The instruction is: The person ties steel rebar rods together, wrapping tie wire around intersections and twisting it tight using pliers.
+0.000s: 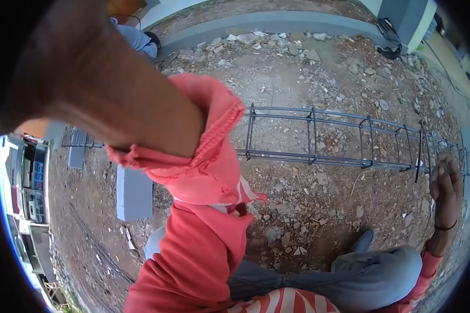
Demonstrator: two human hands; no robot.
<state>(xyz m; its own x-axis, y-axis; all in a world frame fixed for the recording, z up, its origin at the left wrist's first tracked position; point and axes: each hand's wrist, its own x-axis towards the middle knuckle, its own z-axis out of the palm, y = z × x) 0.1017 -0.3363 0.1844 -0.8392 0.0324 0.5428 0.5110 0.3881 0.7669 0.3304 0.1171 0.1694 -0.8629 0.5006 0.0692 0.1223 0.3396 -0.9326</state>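
My left arm is raised close to the camera, its red sleeve bunched at the forearm. My left hand is a dark shape at the upper left, too near and cut off for its fingers to show. Over at the right, my right hand is beside the lower bars of a long steel rebar cage, fingers stretched upward with nothing plain between them. Whether it touches the steel I cannot tell. A dark rod crosses the cage just left of that hand.
Rubble lies along a low concrete edge. A grey block stands left of my arm, and thin bars lie on the dirt. A dark cable bundle rests by a pillar. Grey cloth shows behind my forearm.
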